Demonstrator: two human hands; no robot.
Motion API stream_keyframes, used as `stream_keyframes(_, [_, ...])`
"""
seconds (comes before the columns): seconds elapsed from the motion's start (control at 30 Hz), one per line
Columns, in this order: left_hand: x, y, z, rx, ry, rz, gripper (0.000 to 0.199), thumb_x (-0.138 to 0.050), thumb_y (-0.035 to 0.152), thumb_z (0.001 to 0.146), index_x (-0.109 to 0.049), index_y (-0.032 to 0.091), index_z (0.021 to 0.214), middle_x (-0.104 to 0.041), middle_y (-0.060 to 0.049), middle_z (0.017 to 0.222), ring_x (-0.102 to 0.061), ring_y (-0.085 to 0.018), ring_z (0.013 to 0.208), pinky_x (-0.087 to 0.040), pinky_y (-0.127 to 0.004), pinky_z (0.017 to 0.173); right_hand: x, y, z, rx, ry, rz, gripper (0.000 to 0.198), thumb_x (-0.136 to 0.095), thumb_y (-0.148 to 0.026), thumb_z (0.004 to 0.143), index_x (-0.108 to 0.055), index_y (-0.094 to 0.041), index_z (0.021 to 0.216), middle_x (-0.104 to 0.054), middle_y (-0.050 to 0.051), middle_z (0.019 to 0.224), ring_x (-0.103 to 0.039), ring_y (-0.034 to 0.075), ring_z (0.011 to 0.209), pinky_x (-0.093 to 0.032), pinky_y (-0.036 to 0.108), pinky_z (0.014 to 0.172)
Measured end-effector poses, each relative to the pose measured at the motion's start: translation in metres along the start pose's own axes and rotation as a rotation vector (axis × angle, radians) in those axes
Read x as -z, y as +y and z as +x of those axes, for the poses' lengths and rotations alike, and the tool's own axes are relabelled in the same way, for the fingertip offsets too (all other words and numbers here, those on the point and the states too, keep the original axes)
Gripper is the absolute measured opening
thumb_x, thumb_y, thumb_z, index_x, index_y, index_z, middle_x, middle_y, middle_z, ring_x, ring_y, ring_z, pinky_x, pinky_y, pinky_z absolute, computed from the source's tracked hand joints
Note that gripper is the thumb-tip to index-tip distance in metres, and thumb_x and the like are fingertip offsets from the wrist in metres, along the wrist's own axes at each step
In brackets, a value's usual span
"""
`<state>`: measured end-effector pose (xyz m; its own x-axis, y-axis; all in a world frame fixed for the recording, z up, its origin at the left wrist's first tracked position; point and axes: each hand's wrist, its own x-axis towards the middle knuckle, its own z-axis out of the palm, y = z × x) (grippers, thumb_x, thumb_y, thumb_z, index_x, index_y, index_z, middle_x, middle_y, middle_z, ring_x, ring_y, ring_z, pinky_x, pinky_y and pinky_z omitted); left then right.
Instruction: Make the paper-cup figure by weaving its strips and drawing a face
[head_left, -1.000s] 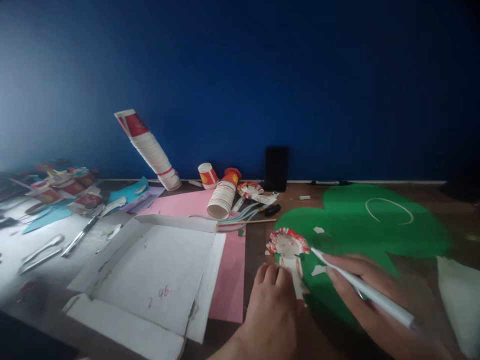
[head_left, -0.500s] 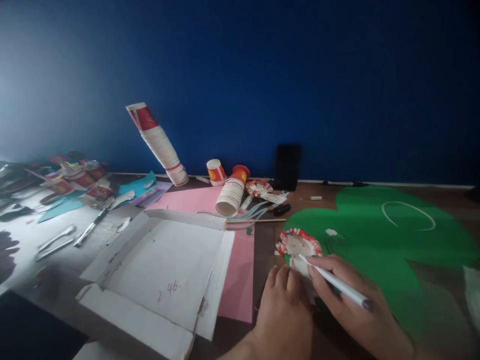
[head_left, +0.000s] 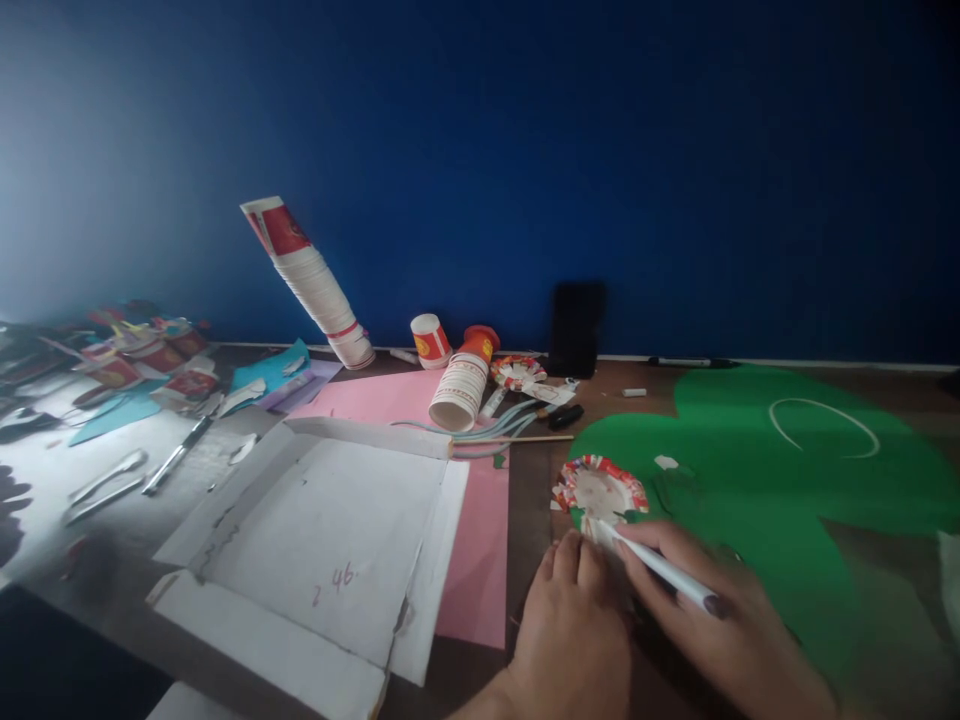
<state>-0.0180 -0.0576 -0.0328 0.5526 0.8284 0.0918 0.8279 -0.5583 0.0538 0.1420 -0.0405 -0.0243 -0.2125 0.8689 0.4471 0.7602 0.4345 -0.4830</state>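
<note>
My right hand (head_left: 701,605) is closed around a white marker pen (head_left: 667,570). The pen's tip points at the white lower strip of a paper cutout (head_left: 600,492), whose round top has a frilled red and white rim. My left hand (head_left: 576,620) lies beside it with bent fingers, holding that strip down at its left edge; its thumb is hidden. Part of the strip disappears between the two hands. Beneath the cutout's right side is a large green cloud-shaped sheet (head_left: 750,480).
An open white box (head_left: 337,520) lies left over pink paper (head_left: 480,560). Behind stand a leaning stack of paper cups (head_left: 315,290), a lying cup stack (head_left: 459,395) and a dark phone-like slab (head_left: 576,328). A thin stick (head_left: 525,439), a black pen (head_left: 690,362) and tweezers (head_left: 109,480) lie about.
The pen and my right hand have shifted slightly left and down along the strip. My left hand stays on the cutout, and the view has moved a little.
</note>
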Motion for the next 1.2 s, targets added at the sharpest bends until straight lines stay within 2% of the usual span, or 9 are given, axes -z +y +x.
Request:
stream_keyframes(0.17, [0.003, -0.001, 0.001, -0.033, -0.003, -0.008, 0.044, -0.048, 0.031, 0.094, -0.059, 0.008, 0.129, -0.056, -0.016, 0.133, -0.049, -0.031, 0.124, -0.046, -0.043, 0.101, 0.0, 0.001, 0.0, 0.01, -0.055, -0.002, 0.013, -0.055, -0.03, 0.092, -0.06, -0.029, 0.104, -0.074, -0.003, 0.089, -0.072, 0.015, 0.075, -0.053, 0.023, 0.068])
stream_keyframes(0.43, [0.005, 0.0, 0.002, -0.021, -0.067, -0.013, 0.042, -0.044, 0.031, 0.096, -0.06, 0.009, 0.129, -0.054, -0.017, 0.135, -0.047, -0.031, 0.127, -0.046, -0.042, 0.102, 0.0, 0.002, 0.0, -0.002, -0.065, 0.011, 0.016, -0.054, -0.032, 0.093, -0.06, -0.029, 0.107, -0.075, -0.001, 0.093, -0.072, 0.017, 0.077, -0.055, 0.026, 0.069])
stream_keyframes(0.63, [0.009, -0.002, 0.002, -0.04, -0.02, -0.016, 0.042, -0.046, 0.03, 0.094, -0.061, 0.008, 0.127, -0.057, -0.017, 0.132, -0.049, -0.03, 0.125, -0.047, -0.041, 0.101, 0.001, 0.001, 0.001, 0.004, -0.069, -0.008, 0.017, -0.053, -0.034, 0.093, -0.06, -0.029, 0.107, -0.076, -0.001, 0.094, -0.073, 0.018, 0.077, -0.056, 0.026, 0.069])
stream_keyframes(0.87, [0.007, 0.0, 0.001, -0.042, -0.036, -0.012, 0.042, -0.043, 0.031, 0.096, -0.061, 0.009, 0.127, -0.054, -0.017, 0.135, -0.047, -0.03, 0.127, -0.045, -0.041, 0.102, 0.003, -0.002, 0.004, 0.017, -0.052, -0.027, 0.016, -0.051, -0.034, 0.093, -0.062, -0.027, 0.103, -0.077, -0.001, 0.091, -0.074, 0.019, 0.073, -0.056, 0.026, 0.06])
stream_keyframes(1.07, [0.013, 0.0, 0.002, -0.033, -0.056, -0.004, 0.044, -0.043, 0.032, 0.096, -0.057, 0.009, 0.131, -0.054, -0.016, 0.134, -0.047, -0.029, 0.127, -0.045, -0.041, 0.102, 0.003, 0.0, 0.003, 0.013, -0.061, -0.023, 0.017, -0.052, -0.035, 0.093, -0.063, -0.027, 0.103, -0.077, 0.0, 0.091, -0.074, 0.019, 0.073, -0.056, 0.027, 0.063])
stream_keyframes(1.2, [0.015, -0.001, 0.002, -0.052, -0.058, 0.001, 0.043, -0.044, 0.031, 0.095, -0.06, 0.009, 0.128, -0.054, -0.017, 0.134, -0.046, -0.03, 0.126, -0.045, -0.042, 0.101, 0.002, 0.001, 0.003, 0.0, -0.085, -0.026, 0.018, -0.051, -0.035, 0.094, -0.062, -0.027, 0.105, -0.077, 0.0, 0.09, -0.073, 0.019, 0.071, -0.055, 0.026, 0.06])
